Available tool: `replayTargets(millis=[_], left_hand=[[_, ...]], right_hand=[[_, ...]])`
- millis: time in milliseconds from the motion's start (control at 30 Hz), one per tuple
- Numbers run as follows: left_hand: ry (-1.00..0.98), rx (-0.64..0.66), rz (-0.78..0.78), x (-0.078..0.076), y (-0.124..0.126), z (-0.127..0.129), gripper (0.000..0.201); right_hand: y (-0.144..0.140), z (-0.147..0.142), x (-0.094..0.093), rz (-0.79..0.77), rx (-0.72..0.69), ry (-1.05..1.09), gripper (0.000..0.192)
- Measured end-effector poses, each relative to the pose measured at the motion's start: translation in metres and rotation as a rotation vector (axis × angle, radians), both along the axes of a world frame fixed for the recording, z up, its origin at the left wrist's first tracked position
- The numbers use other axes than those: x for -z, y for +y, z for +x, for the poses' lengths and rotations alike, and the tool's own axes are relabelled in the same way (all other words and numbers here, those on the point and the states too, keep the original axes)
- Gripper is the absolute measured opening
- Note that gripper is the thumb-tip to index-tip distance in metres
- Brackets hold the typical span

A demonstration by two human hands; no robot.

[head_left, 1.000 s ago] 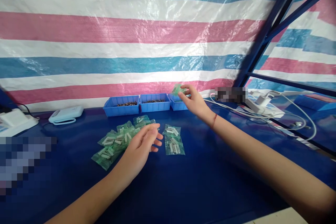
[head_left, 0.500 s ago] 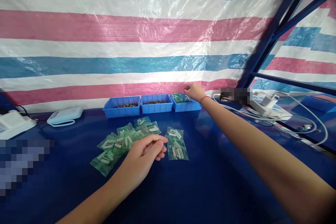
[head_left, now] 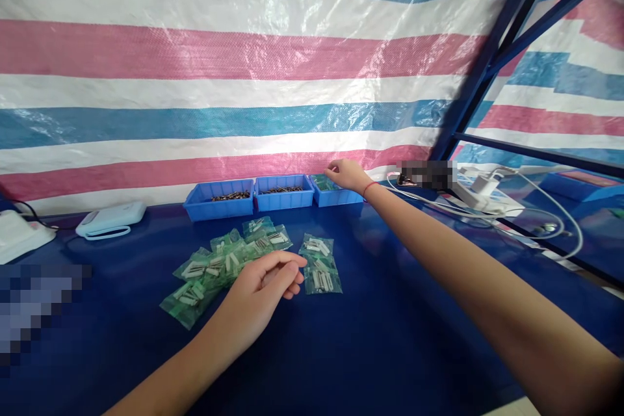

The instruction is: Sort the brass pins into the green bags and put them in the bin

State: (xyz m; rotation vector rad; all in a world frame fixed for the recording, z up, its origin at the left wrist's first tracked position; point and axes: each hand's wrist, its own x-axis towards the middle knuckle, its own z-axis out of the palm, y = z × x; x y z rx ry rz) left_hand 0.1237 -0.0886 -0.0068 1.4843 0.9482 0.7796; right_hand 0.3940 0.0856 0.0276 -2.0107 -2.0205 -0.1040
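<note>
Green packets lie beside the left hand; right hand at the far bin.
Left hand (head_left: 260, 289) rests loosely curled, holding nothing, on the blue worktop (head_left: 380, 338), between the packet pile (head_left: 219, 266) and a separate packet pair (head_left: 319, 264); right hand (head_left: 344, 175) reaches over the rightmost blue bin (head_left: 336, 195); its grip cannot be told.

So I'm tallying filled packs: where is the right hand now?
In the head view the right hand is stretched to the far right blue bin by the striped tarp.
</note>
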Motion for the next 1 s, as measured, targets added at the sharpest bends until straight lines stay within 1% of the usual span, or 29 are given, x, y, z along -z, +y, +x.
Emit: replayTargets(millis=[200,300,367,433,500,533,567,600,633,700,767,800,867,900,967,1000], left_hand=[[0.011,-0.005,0.023,-0.003,-0.003,0.002,0.028],[0.008,-0.008,0.037,-0.004,-0.004,0.002,0.026],[0.007,-0.01,0.044,-0.005,-0.005,0.002,0.026],[0.007,-0.012,0.047,-0.006,-0.005,0.002,0.026],[0.007,-0.009,0.052,-0.006,-0.005,0.002,0.026],[0.005,-0.007,0.056,-0.006,-0.006,0.002,0.025],[0.002,-0.003,0.059,-0.006,-0.006,0.003,0.024],[0.0,-0.001,0.061,-0.006,-0.006,0.003,0.024],[0.0,-0.003,0.062,-0.005,-0.006,0.003,0.024],[0.009,-0.008,0.069,-0.006,-0.007,0.003,0.025],[0.037,-0.015,0.079,-0.006,-0.008,0.003,0.027],[0.056,-0.024,0.085,-0.007,-0.008,0.003,0.028],[0.089,-0.074,0.107,-0.007,-0.01,0.003,0.033],[0.095,-0.112,0.124,-0.006,-0.01,0.004,0.037],[0.082,-0.167,0.154,-0.005,-0.011,0.005,0.049],[0.07,-0.161,0.155,-0.005,-0.011,0.005,0.053]], right_hand=[[-0.014,-0.001,-0.003,0.018,-0.09,0.024,0.032],[-0.029,-0.01,-0.006,0.052,-0.13,0.034,0.028],[-0.051,-0.022,-0.005,0.108,-0.169,0.047,0.034],[-0.081,-0.036,0.001,0.139,-0.247,0.064,0.039],[-0.115,-0.05,0.011,0.11,-0.361,0.073,0.034],[-0.13,-0.055,0.018,0.079,-0.433,0.072,0.038],[-0.144,-0.06,0.024,0.051,-0.507,0.075,0.048],[-0.154,-0.063,0.029,0.024,-0.545,0.078,0.052],[-0.162,-0.065,0.033,0.001,-0.559,0.091,0.05],[-0.169,-0.066,0.037,-0.014,-0.553,0.145,0.034],[-0.169,-0.067,0.037,0.0,-0.539,0.197,0.016],[-0.168,-0.068,0.035,0.017,-0.535,0.213,0.012],[-0.169,-0.071,0.031,0.07,-0.524,0.278,0.012],[-0.17,-0.073,0.028,0.09,-0.522,0.347,0.014],[-0.176,-0.078,0.025,0.105,-0.526,0.566,0.017],[-0.18,-0.081,0.023,0.088,-0.536,0.696,0.019]])
